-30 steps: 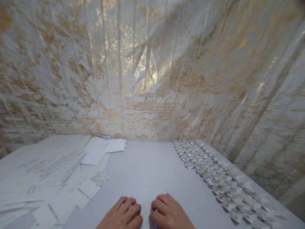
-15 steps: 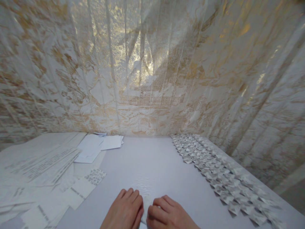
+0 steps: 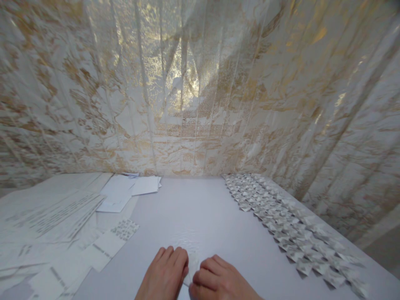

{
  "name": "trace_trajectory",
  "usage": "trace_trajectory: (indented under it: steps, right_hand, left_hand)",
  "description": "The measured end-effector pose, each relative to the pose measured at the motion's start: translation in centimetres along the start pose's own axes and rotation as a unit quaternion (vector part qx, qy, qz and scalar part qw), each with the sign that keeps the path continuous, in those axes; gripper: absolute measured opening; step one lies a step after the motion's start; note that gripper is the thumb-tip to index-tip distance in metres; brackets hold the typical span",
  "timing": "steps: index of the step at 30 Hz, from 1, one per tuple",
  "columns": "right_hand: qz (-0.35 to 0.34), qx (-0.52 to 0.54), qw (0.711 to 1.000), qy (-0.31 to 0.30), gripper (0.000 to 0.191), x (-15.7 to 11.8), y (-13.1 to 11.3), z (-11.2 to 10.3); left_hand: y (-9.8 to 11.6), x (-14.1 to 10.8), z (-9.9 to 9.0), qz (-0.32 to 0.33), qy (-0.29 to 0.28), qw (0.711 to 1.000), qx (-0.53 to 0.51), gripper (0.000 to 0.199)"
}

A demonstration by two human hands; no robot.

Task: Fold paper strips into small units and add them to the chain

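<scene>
At the front edge of the view, my left hand (image 3: 165, 273) has its fingers curled, and its thumb side touches a small white piece of paper (image 3: 188, 278). From the other side, my right hand (image 3: 222, 278) closes bent fingers on the same paper, a short gap from the left. Both backs of the hands face up and cover most of the paper, so its full shape is hidden. Along the table's right side lie rows of small folded paper pieces (image 3: 281, 223), grey and white, overlapping one another.
Loose printed sheets (image 3: 65, 214) spread over the left of the white table (image 3: 193, 208). Plain white paper squares (image 3: 145, 185) lie at the back left. A patterned cut sheet (image 3: 125, 230) is nearer. Behind the table hangs a gold-patterned curtain (image 3: 200, 104).
My right hand has shifted slightly left, narrowing the gap at the paper. The left hand has moved slightly right. The view has tilted a little; the surrounding papers look the same.
</scene>
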State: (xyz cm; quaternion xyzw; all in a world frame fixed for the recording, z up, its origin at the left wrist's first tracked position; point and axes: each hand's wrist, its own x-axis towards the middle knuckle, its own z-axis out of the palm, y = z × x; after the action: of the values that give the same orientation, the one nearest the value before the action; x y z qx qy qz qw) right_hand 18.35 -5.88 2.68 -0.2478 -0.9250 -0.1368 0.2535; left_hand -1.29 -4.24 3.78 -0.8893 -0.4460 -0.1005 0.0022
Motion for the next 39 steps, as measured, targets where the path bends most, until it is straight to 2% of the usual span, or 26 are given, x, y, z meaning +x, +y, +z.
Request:
trace_trajectory:
  steps: [9,15,20,24,29,34,37,39]
  right_hand:
    - [-0.012,0.001,1.0,-0.004,0.024,-0.1,0.2,0.1]
    - [-0.012,-0.011,0.999,-0.028,0.024,0.2,0.0,-0.5]
    - [-0.007,-0.037,0.999,-0.03,0.017,0.2,-0.2,-0.2]
    - [-0.015,-0.041,0.999,-0.008,0.017,0.1,0.0,0.5]
    - [0.003,-0.015,1.0,-0.019,0.01,0.0,0.2,0.3]
    - [0.006,-0.016,0.999,-0.034,0.012,-0.2,0.3,-0.1]
    - [-0.002,-0.047,0.999,-0.028,0.013,-0.2,0.1,0.6]
    - [-0.004,-0.072,0.997,-0.008,0.012,-0.1,-0.2,1.5]
  left_hand:
    - [0.4,0.1,-0.5,-0.01,-0.012,1.0,0.011,0.027]
    - [0.2,-0.1,-0.6,-0.021,-0.004,0.997,-0.078,0.025]
    - [0.2,0.0,-0.5,-0.036,-0.006,0.989,-0.145,0.024]
    - [-0.5,-0.4,-0.3,-0.027,0.02,0.982,-0.186,0.016]
    - [-1.5,-1.0,-0.2,-0.03,0.052,0.973,-0.222,0.015]
    - [-2.4,-1.1,-0.2,-0.036,0.059,0.975,-0.209,0.019]
    - [-3.0,-1.6,0.0,-0.054,0.079,0.981,-0.167,0.032]
    - [-3.1,-2.4,0.7,-0.027,0.096,0.986,-0.137,0.045]
